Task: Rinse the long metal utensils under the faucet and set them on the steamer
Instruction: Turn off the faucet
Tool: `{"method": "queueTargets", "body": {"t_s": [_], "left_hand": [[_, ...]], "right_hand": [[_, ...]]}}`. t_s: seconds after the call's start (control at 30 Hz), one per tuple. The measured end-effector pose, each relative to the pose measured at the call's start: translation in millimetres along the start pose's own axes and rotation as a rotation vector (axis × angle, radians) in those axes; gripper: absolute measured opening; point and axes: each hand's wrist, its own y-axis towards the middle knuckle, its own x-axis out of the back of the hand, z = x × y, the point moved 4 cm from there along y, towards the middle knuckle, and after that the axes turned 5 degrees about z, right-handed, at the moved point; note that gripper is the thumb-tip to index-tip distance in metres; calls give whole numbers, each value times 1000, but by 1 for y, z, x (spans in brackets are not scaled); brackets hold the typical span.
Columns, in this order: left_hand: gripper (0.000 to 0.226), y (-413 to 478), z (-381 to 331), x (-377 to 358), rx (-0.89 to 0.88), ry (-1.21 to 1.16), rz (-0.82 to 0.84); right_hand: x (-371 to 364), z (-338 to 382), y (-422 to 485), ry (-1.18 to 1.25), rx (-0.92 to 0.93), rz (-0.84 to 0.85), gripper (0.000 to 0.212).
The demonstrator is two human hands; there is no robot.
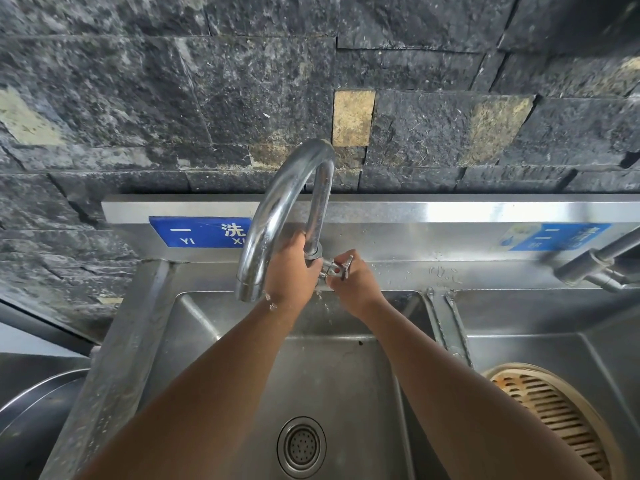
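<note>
Sink basin (242, 358) bare; steamer (554, 410) in right basin; left hand (291, 268) grips faucet (277, 209), right hand (349, 282) pinches tap handle (341, 266).

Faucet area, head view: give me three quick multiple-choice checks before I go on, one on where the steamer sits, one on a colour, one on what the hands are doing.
1. Where is the bamboo steamer?
A. In the right basin
B. In the left basin over the drain
C. On the ledge behind the faucet

2. What colour is the label behind the faucet?
A. Red
B. Blue
C. Green

3. What is the right hand doing?
A. Holding a long utensil
B. Hanging free
C. Gripping the tap handle

Key: 1 A, the steamer lies right of the divider. 2 B, white characters on blue. 3 C, its fingers close on the cross handle while the left hand holds the faucet's upright pipe.
</note>
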Motion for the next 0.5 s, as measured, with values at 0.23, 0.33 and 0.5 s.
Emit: {"method": "queueTargets", "body": {"t_s": [0.23, 0.33, 0.5], "left_hand": [[28, 1, -1, 0, -5, 50, 4], [29, 0, -3, 1, -7, 56, 16], [26, 2, -9, 13, -1, 50, 133]], "right_hand": [[0, 0, 0, -3, -11, 0, 25], [0, 1, -1, -10, -17, -3, 26], [3, 11, -8, -59, -50, -22, 30]]}}
